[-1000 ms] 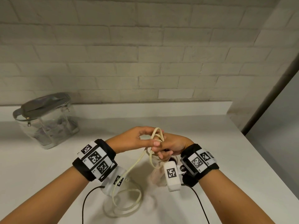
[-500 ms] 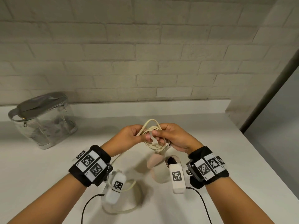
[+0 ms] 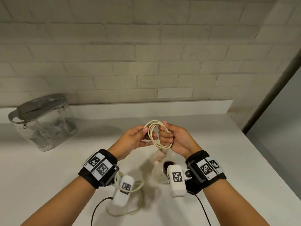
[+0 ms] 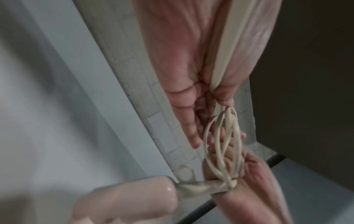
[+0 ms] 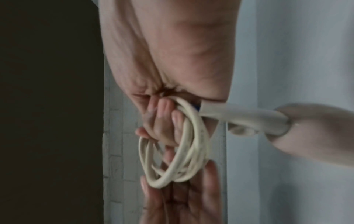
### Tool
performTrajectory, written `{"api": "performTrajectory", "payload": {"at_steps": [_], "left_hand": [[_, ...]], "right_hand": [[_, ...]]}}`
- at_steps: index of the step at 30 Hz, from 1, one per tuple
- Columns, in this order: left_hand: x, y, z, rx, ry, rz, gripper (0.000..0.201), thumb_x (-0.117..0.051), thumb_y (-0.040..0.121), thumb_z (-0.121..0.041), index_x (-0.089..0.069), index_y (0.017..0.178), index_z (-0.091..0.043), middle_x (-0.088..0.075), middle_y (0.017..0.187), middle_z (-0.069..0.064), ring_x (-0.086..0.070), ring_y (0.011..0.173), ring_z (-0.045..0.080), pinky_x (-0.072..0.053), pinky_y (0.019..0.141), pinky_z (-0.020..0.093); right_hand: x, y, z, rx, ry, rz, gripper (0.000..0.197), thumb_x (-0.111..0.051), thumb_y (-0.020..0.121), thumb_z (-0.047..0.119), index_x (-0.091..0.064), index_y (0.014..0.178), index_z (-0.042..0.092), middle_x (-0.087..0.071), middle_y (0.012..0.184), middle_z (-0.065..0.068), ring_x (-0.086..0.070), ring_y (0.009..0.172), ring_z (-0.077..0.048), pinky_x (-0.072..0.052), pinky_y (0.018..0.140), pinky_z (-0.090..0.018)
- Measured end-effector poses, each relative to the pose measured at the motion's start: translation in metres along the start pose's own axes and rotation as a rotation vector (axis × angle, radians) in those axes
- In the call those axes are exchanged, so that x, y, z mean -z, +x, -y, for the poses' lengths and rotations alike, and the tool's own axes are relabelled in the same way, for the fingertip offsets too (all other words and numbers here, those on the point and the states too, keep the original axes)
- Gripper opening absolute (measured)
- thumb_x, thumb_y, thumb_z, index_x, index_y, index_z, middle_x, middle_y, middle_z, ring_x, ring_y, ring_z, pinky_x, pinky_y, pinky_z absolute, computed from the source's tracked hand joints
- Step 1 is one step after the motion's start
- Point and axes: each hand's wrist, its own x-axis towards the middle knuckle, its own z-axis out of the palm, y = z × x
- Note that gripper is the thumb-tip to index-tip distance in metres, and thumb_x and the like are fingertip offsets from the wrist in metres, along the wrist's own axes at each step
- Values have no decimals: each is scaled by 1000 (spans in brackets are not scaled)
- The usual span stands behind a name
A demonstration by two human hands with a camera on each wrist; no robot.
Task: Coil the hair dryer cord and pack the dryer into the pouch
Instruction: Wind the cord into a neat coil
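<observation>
Above the white counter, my right hand (image 3: 162, 132) curls round several loops of the cream cord (image 3: 160, 136). My left hand (image 3: 144, 130) pinches the cord just left of the coil, and a strand runs down past its wrist. In the right wrist view the fingers (image 5: 162, 121) wrap the coil (image 5: 184, 151). In the left wrist view the cord (image 4: 224, 60) lies along the palm. The pale pink hair dryer (image 3: 158, 158) is blurred below my right hand; I cannot tell whether it touches the counter. The clear pouch (image 3: 44, 121) with a grey zip top stands at the far left.
Slack cord (image 3: 130, 190) lies looped on the counter (image 3: 228, 160) under my left wrist. A brick wall (image 3: 146, 54) backs the counter, whose right edge drops off near a dark post (image 3: 268, 95). Black cables (image 3: 97, 207) trail from the wrist cameras.
The coil in my right hand has grown and widened. My hands have moved slightly apart and further from me. Less slack cord lies on the counter.
</observation>
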Motion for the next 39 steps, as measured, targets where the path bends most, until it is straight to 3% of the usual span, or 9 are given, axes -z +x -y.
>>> {"api": "performTrajectory", "payload": {"at_steps": [5,12,15,17,21,24,29,34,39], "left_hand": [[21,-17,11,-44,480,-32,60,-57,86,-3,-36,128,-41,-66,105,-8,-67,75,12,-57,76,29],[55,-49,49,-2,712,-212,64,-43,92,0,-54,104,-62,-57,87,-2,-60,58,8,-54,64,25],[37,-55,57,248,947,3,73,-39,87,8,-23,140,-41,-47,102,4,-57,62,14,-55,60,23],[20,-58,56,349,962,162,85,-39,85,9,0,143,-40,-43,110,2,-54,74,11,-50,57,17],[2,-54,36,222,992,309,63,-29,82,11,-37,135,-21,-52,112,-6,-48,65,-11,-34,60,2],[5,-55,21,103,1163,320,59,-32,79,11,-47,122,-26,-56,120,-4,-47,75,-5,-33,60,1],[7,-48,-21,-78,1281,270,25,-50,91,-22,-60,112,-32,-68,98,-7,-60,88,6,-47,82,24],[20,-29,-65,-322,980,-48,14,-64,82,-23,-58,81,-36,-68,74,-5,-63,71,9,-51,76,30],[42,-2,-45,-270,892,-296,13,-66,80,-31,-59,86,-23,-64,71,-2,-58,68,10,-44,69,25]], "right_hand": [[15,1,7,73,-6,-115,32,-33,95,31,-47,73,14,-30,43,11,-26,35,-3,-24,41,-17],[19,4,7,132,29,-176,33,-31,97,30,-48,75,12,-32,44,9,-29,37,-5,-32,41,-17],[4,12,2,156,29,-263,35,-29,99,30,-48,75,12,-32,44,8,-31,38,-7,-31,42,-17],[-5,18,-2,190,6,-348,35,-27,100,29,-47,76,13,-33,45,8,-31,40,-8,-29,46,-19],[-21,24,-9,247,-54,-416,33,-25,101,26,-47,78,15,-43,53,4,-38,47,-10,-29,54,-25],[-28,22,-12,274,-253,-428,28,-26,101,24,-45,82,15,-50,61,-1,-45,51,-11,-32,54,-25],[-35,22,-20,299,-742,-361,19,-29,100,14,-42,86,14,-50,62,-3,-45,53,-11,-40,54,-16],[-40,9,-15,185,-790,-169,35,-29,100,30,-53,80,16,-46,54,-1,-36,46,-11,-33,51,-23],[-41,-1,-16,147,-656,-112,40,-29,98,38,-50,75,13,-41,41,11,-30,39,-6,-26,43,-19]]}}
